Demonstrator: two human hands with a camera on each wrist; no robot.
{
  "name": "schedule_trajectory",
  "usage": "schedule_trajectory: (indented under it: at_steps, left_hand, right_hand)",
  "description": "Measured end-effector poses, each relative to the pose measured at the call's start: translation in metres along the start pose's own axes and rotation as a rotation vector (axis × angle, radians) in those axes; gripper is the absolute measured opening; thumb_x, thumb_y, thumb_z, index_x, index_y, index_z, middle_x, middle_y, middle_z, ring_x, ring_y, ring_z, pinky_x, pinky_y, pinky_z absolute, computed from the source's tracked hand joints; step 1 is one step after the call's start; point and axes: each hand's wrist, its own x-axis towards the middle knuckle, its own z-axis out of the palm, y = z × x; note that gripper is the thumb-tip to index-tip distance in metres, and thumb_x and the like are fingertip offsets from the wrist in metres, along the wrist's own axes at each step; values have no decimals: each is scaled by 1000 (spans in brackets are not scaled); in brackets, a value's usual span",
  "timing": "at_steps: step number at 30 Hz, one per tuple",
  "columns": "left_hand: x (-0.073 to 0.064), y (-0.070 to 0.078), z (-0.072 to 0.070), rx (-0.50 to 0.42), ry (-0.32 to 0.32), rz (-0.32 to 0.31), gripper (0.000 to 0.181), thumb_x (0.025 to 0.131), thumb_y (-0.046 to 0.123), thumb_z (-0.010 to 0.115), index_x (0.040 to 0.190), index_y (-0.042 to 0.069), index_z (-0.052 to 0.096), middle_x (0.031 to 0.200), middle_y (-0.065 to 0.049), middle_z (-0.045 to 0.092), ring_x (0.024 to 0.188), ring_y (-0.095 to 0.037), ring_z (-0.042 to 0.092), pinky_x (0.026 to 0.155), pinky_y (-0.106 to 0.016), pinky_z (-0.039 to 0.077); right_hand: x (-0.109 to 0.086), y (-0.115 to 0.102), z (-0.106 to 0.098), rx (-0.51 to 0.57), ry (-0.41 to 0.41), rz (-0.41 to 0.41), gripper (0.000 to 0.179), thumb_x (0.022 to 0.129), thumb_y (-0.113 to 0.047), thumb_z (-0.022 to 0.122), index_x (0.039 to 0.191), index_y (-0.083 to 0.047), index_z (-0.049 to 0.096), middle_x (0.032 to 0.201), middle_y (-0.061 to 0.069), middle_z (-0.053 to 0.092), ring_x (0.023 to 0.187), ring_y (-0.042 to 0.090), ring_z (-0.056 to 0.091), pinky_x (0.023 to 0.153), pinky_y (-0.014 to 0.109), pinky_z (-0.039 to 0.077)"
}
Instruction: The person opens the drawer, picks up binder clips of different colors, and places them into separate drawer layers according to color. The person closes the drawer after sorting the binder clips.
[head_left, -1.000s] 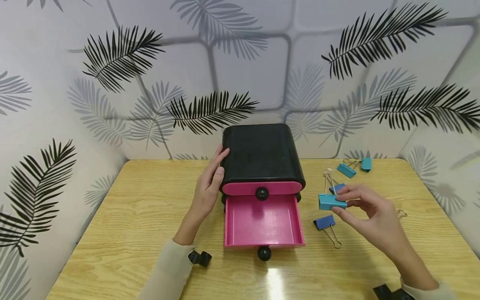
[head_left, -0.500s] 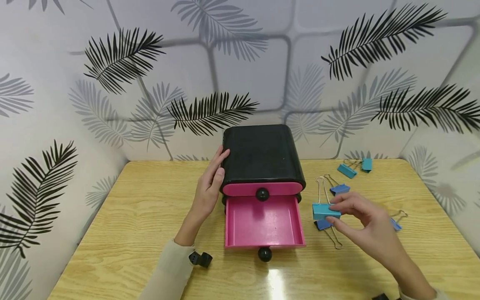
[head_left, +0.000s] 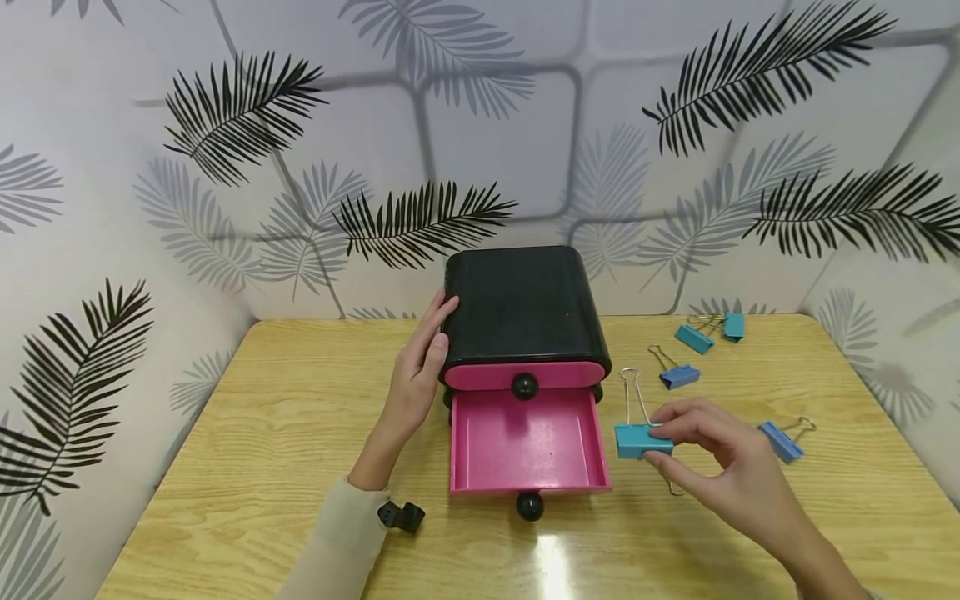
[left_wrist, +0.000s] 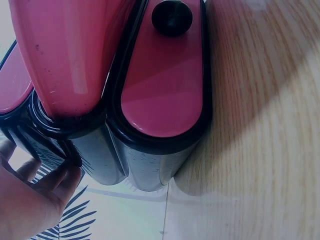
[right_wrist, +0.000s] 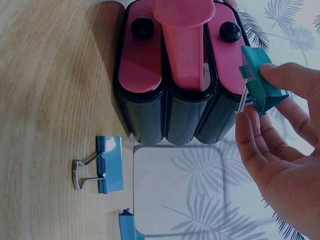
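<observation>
My right hand [head_left: 738, 475] pinches a teal binder clip [head_left: 634, 441] by its right end, between thumb and fingers. The clip hangs above the table just right of the pulled-out pink drawer [head_left: 528, 446], its wire handle pointing up and away. In the right wrist view the same binder clip [right_wrist: 262, 82] sits between thumb and fingertips. My left hand [head_left: 416, 371] rests against the left side of the black drawer cabinet [head_left: 525, 304]. Its fingers [left_wrist: 67, 182] lie along the cabinet's side in the left wrist view. That drawer is the middle one; those above and below are shut.
Blue binder clips lie on the wooden table [head_left: 300, 417]: one [head_left: 680, 377] behind my right hand, another [head_left: 782, 442] to its right. A third, beneath the held clip, shows only its wire handle [head_left: 675, 488]. Teal clips [head_left: 694, 338] lie at the back right. A patterned wall stands behind.
My right hand has moved left and toward me with the teal binder clip, bringing it nearer the pulled-out drawer and over a blue clip. My left hand has stayed on the cabinet.
</observation>
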Motion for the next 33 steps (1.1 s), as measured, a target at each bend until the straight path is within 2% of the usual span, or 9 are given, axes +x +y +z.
schedule_trajectory:
  at_steps: [7,11,18,21,27,33]
  left_hand:
    - [-1,-1,0,0,5,-10,47,106,5,40,152,-5,44,164,-23,28,153,-34,26,124,-44,22]
    - [0,-2,0,3,6,-4,47,106,5,40,152,-4,44,164,-23,28,153,-35,25,124,-42,22]
    - [0,-37,5,-4,12,25,48,108,9,41,156,6,44,167,-13,27,155,-25,23,124,-44,20]
    - [0,-44,5,6,15,29,48,109,15,41,157,13,45,168,-7,28,154,-19,24,124,-42,21]
    - [0,-46,3,7,14,37,48,110,28,41,157,20,45,168,-3,28,154,-16,24,124,-41,21]
    - [-1,-42,3,12,19,29,48,110,21,40,157,16,45,168,-3,28,154,-17,24,124,-41,21]
  right_hand:
    - [-1,0,6,-40,-12,16,40,74,13,85,100,-16,73,112,1,68,95,11,66,87,20,56]
    - [-1,-2,10,-60,-22,-4,39,74,10,87,99,-18,74,111,0,68,92,11,67,87,20,56]
    - [-3,-6,15,-49,-32,-12,38,74,9,87,98,-19,75,110,0,69,88,11,69,87,22,56]
    - [-3,-7,17,-51,-37,-26,38,74,9,87,98,-19,75,110,0,69,89,11,69,87,22,56]
    - [-1,-9,20,-58,-43,-35,38,75,7,87,98,-20,75,109,-1,70,88,8,66,80,20,57]
    - [2,-9,26,-88,-51,-51,37,75,4,88,98,-21,75,107,-3,71,84,8,63,69,19,54]
